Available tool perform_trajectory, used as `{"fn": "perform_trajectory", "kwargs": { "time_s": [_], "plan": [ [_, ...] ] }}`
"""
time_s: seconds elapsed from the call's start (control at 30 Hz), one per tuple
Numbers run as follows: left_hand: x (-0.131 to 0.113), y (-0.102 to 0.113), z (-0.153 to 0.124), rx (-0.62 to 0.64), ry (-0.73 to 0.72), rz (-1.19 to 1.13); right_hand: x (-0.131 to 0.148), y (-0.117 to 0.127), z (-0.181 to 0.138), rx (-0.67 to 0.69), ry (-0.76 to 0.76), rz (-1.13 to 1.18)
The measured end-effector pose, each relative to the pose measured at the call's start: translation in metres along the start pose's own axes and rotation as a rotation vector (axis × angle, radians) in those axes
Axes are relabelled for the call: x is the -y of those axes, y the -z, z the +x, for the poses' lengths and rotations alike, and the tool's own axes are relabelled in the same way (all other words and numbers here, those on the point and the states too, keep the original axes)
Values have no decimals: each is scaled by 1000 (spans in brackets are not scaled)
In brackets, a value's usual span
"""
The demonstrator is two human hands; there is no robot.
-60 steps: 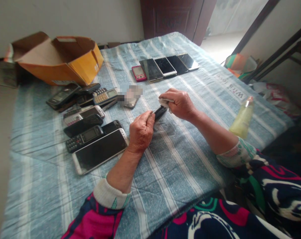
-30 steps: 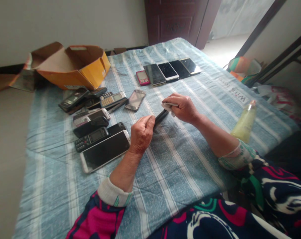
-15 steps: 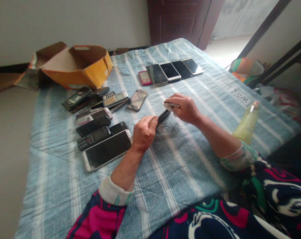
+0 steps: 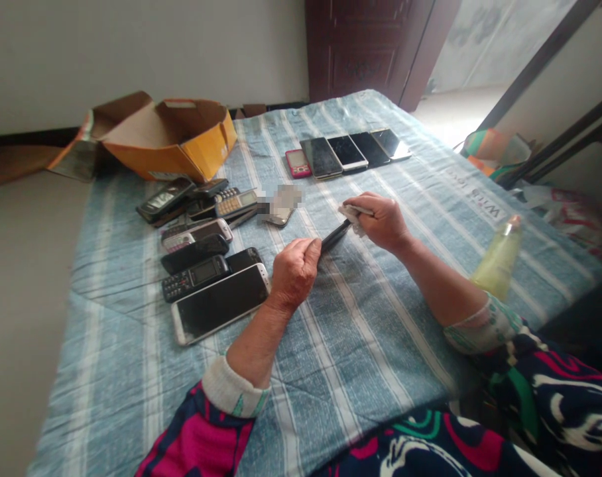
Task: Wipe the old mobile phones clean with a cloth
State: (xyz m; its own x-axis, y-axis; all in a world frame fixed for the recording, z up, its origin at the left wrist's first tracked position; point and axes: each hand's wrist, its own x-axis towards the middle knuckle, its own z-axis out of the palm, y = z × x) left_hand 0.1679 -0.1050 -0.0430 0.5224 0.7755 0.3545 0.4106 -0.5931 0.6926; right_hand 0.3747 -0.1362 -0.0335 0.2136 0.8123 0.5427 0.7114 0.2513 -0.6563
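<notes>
My left hand (image 4: 296, 271) is closed around one end of a dark, slim phone (image 4: 335, 237), seen nearly edge-on. At the phone's far end, my right hand (image 4: 380, 220) pinches a crumpled white cloth (image 4: 353, 215) against or right beside it; the exact contact is hidden. To the left of my left hand lie a large white-framed smartphone (image 4: 221, 305), a black keypad phone (image 4: 195, 278) and a loose cluster of several older phones (image 4: 166, 199). A small silver phone (image 4: 281, 211), partly blurred out, rests beyond my left hand.
Across the table, several smartphones (image 4: 348, 152) lie in a row beside a small pink phone (image 4: 298, 163). An opened yellow cardboard box (image 4: 201, 149) stands at the back left. By my right forearm is a bottle of yellowish liquid (image 4: 497, 258). A striped blue cloth (image 4: 331, 371) covers the table.
The view has shifted slightly, so the whole scene appears a little farther right and lower. Both hands keep their grips, with the cloth still at the phone's far end.
</notes>
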Motion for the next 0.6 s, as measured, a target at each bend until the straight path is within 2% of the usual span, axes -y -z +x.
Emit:
{"fn": "perform_trajectory", "kwargs": {
  "time_s": [0.17, 0.33, 0.4, 0.5, 0.6],
  "plan": [
    [-1, 2, 0, 10, 18, 16, 13, -1, -7, -85, 151, -12],
    [0, 1, 0, 19, 16, 14, 18, -9, -14, 51, 309, -85],
    [0, 1, -1, 18, 15, 14, 10, -10, -13, 43, 274, -105],
    [0, 0, -1, 16, 9, 19, -6, -11, -8, -36, 144, -117],
    [1, -1, -1, 0, 8, 24, -17, -11, -4, -54, 9, -85]
  ]
}}
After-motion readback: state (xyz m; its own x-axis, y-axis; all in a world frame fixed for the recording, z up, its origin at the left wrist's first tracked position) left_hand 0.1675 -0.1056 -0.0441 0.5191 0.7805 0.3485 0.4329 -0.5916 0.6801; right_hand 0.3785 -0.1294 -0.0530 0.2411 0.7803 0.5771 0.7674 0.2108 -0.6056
